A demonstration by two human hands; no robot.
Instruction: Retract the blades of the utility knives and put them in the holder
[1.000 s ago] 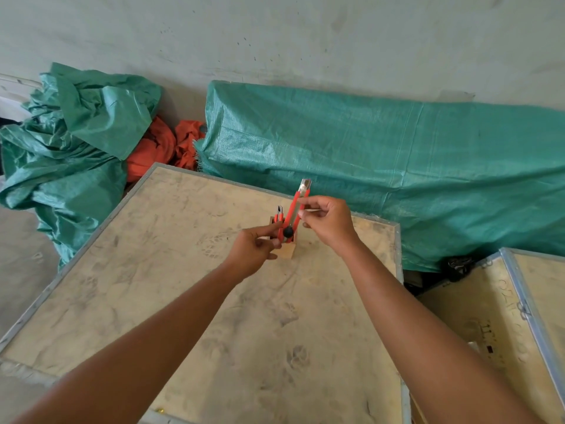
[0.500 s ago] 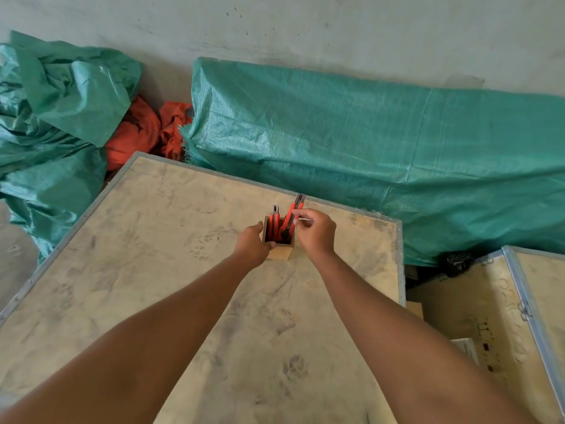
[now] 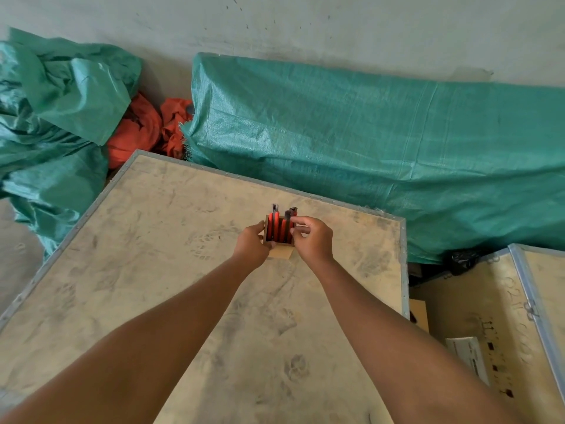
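A small wooden holder (image 3: 282, 252) stands on the far middle of the plywood crate top (image 3: 171, 270). Several red utility knives (image 3: 278, 229) stand upright inside it, their black tips poking above the rim with no blade showing. My left hand (image 3: 252, 244) grips the holder's left side. My right hand (image 3: 312, 240) is at the holder's right side, thumb and forefinger pinched on the rightmost knife near its top.
Green tarpaulin covers a long bundle (image 3: 382, 154) behind the crate and a heap (image 3: 55, 123) at the left, with orange cloth (image 3: 143, 133) between. A second crate (image 3: 489, 316) sits lower at the right, across a gap.
The knife my right hand held up above the holder has gone down into it and now stands among the others. My left hand has stayed on the holder.
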